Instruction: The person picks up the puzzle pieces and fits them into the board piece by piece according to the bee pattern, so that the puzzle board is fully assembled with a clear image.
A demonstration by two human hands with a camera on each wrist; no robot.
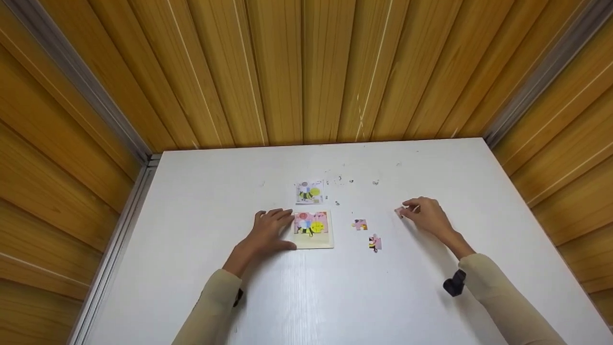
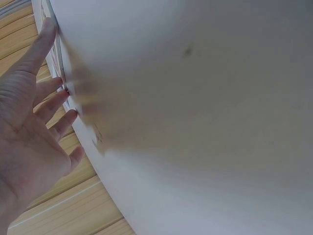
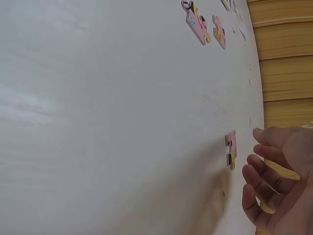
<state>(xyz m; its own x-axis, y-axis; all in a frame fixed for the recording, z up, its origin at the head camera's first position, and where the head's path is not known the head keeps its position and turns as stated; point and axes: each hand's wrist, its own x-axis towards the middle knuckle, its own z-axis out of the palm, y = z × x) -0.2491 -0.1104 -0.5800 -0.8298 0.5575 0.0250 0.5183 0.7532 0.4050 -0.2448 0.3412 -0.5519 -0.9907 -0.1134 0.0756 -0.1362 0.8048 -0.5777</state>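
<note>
A square wooden puzzle tray (image 1: 313, 241) lies mid-table, its upper part filled with pink picture pieces and its lower part bare wood. My left hand (image 1: 272, 232) rests at the tray's left side, thumb by the near corner and fingers spread toward the far corner. In the left wrist view, the left hand (image 2: 36, 117) has its thumb stretched along the tray's edge. My right hand (image 1: 426, 215) is at a pink puzzle piece (image 3: 231, 149) on the table. The right wrist view shows that hand's fingers (image 3: 266, 178) loosely bent, apart from the piece.
Between tray and right hand lie two loose puzzle pieces, one farther piece (image 1: 359, 224) and one nearer piece (image 1: 375, 243). A bee picture card (image 1: 310, 192) lies behind the tray. Small dark marks (image 1: 351, 181) dot the white table (image 1: 215, 182). Wood-patterned walls (image 1: 321, 72) enclose the far side and both sides.
</note>
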